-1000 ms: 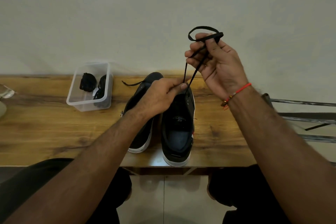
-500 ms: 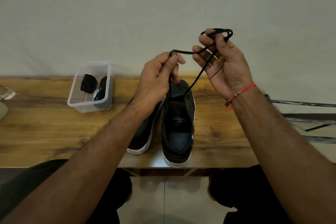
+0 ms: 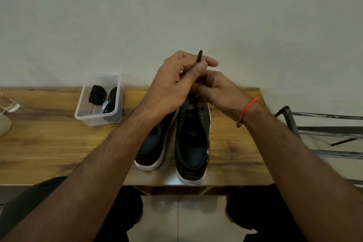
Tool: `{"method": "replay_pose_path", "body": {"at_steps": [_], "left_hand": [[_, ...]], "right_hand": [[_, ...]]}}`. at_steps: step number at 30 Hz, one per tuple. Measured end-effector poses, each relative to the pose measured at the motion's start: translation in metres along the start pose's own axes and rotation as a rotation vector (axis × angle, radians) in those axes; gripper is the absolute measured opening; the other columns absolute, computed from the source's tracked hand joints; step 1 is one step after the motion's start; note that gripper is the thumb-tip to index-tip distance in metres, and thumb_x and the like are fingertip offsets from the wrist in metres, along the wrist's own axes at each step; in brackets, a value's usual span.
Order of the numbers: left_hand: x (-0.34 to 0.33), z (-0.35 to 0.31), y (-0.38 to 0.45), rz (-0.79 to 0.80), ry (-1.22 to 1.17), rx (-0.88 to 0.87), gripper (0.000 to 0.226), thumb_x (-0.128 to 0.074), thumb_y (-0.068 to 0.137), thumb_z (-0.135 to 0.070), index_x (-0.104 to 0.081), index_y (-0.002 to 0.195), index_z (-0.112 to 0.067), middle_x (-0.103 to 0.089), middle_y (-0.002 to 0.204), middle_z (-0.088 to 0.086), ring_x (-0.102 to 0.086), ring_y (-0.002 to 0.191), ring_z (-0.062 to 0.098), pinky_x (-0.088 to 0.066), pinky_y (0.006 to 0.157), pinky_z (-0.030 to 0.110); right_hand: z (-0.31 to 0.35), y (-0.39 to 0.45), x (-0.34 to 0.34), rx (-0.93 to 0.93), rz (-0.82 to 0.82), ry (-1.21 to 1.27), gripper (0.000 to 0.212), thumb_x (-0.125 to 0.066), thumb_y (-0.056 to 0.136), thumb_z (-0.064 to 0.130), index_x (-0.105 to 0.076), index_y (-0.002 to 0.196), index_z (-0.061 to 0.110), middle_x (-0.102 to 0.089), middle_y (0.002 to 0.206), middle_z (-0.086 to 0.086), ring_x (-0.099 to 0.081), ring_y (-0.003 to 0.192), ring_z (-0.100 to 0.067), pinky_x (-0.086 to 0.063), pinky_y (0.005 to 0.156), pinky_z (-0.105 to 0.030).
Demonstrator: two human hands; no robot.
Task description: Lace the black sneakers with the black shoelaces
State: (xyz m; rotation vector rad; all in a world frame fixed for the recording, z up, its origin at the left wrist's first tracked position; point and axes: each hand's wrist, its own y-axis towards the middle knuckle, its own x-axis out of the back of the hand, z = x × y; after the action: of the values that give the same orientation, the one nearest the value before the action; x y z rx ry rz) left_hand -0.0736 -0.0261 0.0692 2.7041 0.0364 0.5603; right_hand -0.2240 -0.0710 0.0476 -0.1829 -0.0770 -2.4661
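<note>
Pinching the shoelace [image 3: 199, 56], left hand [image 3: 176, 82] fingers [image 3: 202, 68] clamp it; right hand's [image 3: 220, 92] unclear.

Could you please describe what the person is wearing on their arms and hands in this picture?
Both forearms are bare to the frame edge, with no sleeves, gloves, rings or watch visible. The left hand wears nothing. Just below the right hand, the wrist carries a thin orange-red thread bracelet with a small bead or knot hanging at its lower end.
</note>
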Motion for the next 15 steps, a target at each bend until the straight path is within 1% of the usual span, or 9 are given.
{"method": "replay_pose_path", "body": {"at_steps": [2, 3, 4, 6, 8, 10, 12, 13, 15], "left_hand": [[0.001, 0.007, -0.001, -0.011, 0.027, 0.007, 0.024, -0.062, 0.101, -0.027, -0.07, 0.124, -0.029, -0.056, 0.109, -0.005, -0.059, 0.099, 0.007, -0.056, 0.074, 0.023], [0.001, 0.01, -0.002, -0.046, -0.019, 0.037, 0.026, -0.063, 0.1, -0.028, -0.066, 0.127, -0.028, -0.055, 0.109, -0.001, -0.059, 0.096, 0.007, -0.055, 0.072, 0.021], [0.001, 0.013, -0.003, -0.081, -0.08, 0.077, 0.029, -0.063, 0.1, -0.031, -0.062, 0.129, -0.027, -0.056, 0.111, 0.001, -0.061, 0.095, 0.007, -0.054, 0.074, 0.019], [-0.002, 0.021, -0.005, -0.083, -0.15, 0.169, 0.033, -0.055, 0.102, -0.042, -0.054, 0.133, -0.029, -0.061, 0.118, -0.004, -0.062, 0.103, 0.002, -0.049, 0.084, 0.018], [-0.007, 0.033, -0.007, 0.096, -0.133, 0.23, 0.032, -0.046, 0.107, -0.04, -0.048, 0.137, -0.032, -0.061, 0.128, -0.013, -0.057, 0.115, -0.01, -0.045, 0.093, 0.011], [-0.016, 0.048, -0.012, 0.347, -0.025, 0.228, 0.036, -0.044, 0.108, -0.034, -0.051, 0.141, -0.024, -0.061, 0.133, -0.013, -0.054, 0.124, -0.009, -0.042, 0.107, 0.016], [-0.025, 0.062, -0.019, 0.453, 0.119, 0.226, 0.032, -0.047, 0.107, -0.032, -0.062, 0.133, -0.019, -0.069, 0.124, -0.01, -0.06, 0.119, -0.003, -0.045, 0.108, 0.025], [-0.028, 0.064, -0.021, 0.444, 0.157, 0.243, 0.027, -0.048, 0.107, -0.029, -0.067, 0.123, -0.018, -0.072, 0.114, -0.011, -0.063, 0.11, -0.004, -0.047, 0.102, 0.021], [-0.03, 0.062, -0.021, 0.315, 0.12, 0.265, 0.024, -0.046, 0.108, -0.02, -0.069, 0.102, -0.02, -0.072, 0.093, -0.011, -0.066, 0.09, -0.004, -0.047, 0.086, 0.012]], "right_hand": [[0.001, 0.004, -0.001, 0.024, -0.121, 0.021, 0.026, -0.051, 0.104, 0.016, -0.063, 0.113, -0.006, -0.068, 0.098, -0.029, -0.068, 0.082, -0.033, -0.06, 0.074, -0.047], [0.003, 0.005, 0.0, 0.053, -0.156, 0.057, 0.027, -0.051, 0.104, 0.015, -0.062, 0.108, -0.009, -0.068, 0.089, -0.027, -0.067, 0.076, -0.032, -0.058, 0.067, -0.043], [0.005, 0.006, 0.002, 0.092, -0.181, 0.113, 0.025, -0.051, 0.104, 0.012, -0.062, 0.104, -0.01, -0.067, 0.08, -0.021, -0.065, 0.071, -0.03, -0.056, 0.063, -0.038], [0.013, 0.005, 0.006, 0.175, -0.216, 0.272, 0.02, -0.048, 0.104, 0.008, -0.061, 0.103, -0.007, -0.063, 0.075, -0.013, -0.06, 0.065, -0.025, -0.052, 0.059, -0.032], [0.022, 0.004, 0.01, 0.238, -0.223, 0.436, 0.019, -0.046, 0.104, 0.007, -0.061, 0.104, -0.004, -0.062, 0.077, -0.011, -0.059, 0.065, -0.022, -0.05, 0.059, -0.029], [0.03, 0.003, 0.012, 0.269, -0.226, 0.569, 0.019, -0.045, 0.105, 0.01, -0.062, 0.103, 0.001, -0.062, 0.078, -0.008, -0.058, 0.066, -0.02, -0.048, 0.059, -0.027], [0.037, 0.001, 0.012, 0.285, -0.238, 0.673, 0.021, -0.043, 0.105, 0.012, -0.061, 0.101, 0.003, -0.061, 0.076, -0.005, -0.057, 0.066, -0.018, -0.046, 0.058, -0.025], [0.039, 0.0, 0.013, 0.291, -0.244, 0.712, 0.021, -0.042, 0.106, 0.013, -0.061, 0.102, 0.004, -0.061, 0.076, -0.004, -0.057, 0.067, -0.017, -0.046, 0.058, -0.025], [0.038, -0.001, 0.017, 0.289, -0.274, 0.743, 0.021, -0.043, 0.106, 0.015, -0.061, 0.104, 0.004, -0.061, 0.077, -0.004, -0.059, 0.069, -0.019, -0.049, 0.061, -0.026]]}}
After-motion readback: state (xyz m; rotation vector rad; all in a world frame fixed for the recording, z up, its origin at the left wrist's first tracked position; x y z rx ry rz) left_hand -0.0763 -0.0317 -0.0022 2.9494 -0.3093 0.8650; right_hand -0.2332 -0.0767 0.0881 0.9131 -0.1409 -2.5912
